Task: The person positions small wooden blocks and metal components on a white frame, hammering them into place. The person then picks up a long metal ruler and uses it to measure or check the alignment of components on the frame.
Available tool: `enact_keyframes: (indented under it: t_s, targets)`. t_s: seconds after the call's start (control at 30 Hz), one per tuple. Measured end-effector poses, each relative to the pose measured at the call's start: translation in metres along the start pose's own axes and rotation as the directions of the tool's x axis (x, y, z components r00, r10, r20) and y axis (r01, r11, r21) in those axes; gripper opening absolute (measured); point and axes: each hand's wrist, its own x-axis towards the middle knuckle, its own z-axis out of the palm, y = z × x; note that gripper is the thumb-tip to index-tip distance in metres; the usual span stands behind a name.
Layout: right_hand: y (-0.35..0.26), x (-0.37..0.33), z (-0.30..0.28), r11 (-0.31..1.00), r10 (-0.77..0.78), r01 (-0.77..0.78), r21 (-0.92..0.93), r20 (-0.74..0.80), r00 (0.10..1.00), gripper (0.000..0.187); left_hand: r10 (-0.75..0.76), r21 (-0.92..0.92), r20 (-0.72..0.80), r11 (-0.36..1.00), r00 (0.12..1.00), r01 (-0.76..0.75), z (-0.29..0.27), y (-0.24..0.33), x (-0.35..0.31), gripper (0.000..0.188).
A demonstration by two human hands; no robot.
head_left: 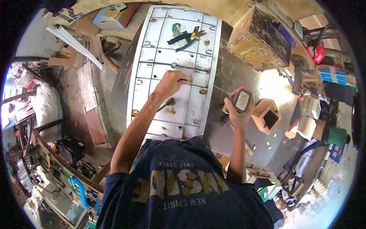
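A white panel (164, 126) with a dark grid of lines lies lengthwise before me. Above its middle is my left hand (168, 84), thumb and fingers pinched together; whatever they hold, if anything, is too small to tell. Just beyond it a thin rod-like tool with a ring end (174, 65) lies across the panel. Beside my left forearm rests a dark stick-like tool (165, 104). Off the panel's right edge my right hand (241, 114) is wrapped round a dark oval object with a pale pad-like face (242, 100), its exact kind unclear.
Black-and-orange pliers (192, 41) lie on the panel's far part. A wooden box (266, 116) stands right of my right hand, with a worn carton-like block (260, 40) farther back. Small pale pieces (269, 147) lie on the grey surface. Another person in green (336, 136) is at far right.
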Motion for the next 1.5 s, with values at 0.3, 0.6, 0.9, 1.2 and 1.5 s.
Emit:
enact_keyframes:
  t_s: [0.3,0.6,0.9,1.2,1.5]
  targets:
    - [-0.003,-0.001,-0.001,0.997,0.06,-0.06,-0.043,0.021,0.998,0.039,-0.112,-0.013,-0.041,0.994,0.993,0.112,-0.009,0.013,-0.011,0.02]
    - [-0.008,0.001,-0.002,0.997,0.076,-0.076,0.011,0.023,0.997,0.039,-0.119,-0.012,-0.089,0.993,0.989,0.119,-0.005,0.012,-0.013,0.015]
    - [-0.001,0.002,-0.005,0.999,0.042,-0.042,-0.01,0.006,0.999,0.04,-0.057,0.089,-0.204,0.993,0.977,0.076,0.009,0.015,-0.015,0.015]
    - [0.0,0.002,-0.006,0.998,0.06,-0.06,0.008,0.015,0.998,0.04,-0.031,0.195,-0.212,0.978,0.977,0.073,0.008,0.023,-0.018,0.018]
    - [-0.001,0.003,-0.004,0.997,0.082,-0.083,0.012,0.022,0.996,0.042,-0.103,0.088,-0.177,0.989,0.979,0.12,0.008,0.018,-0.017,0.018]
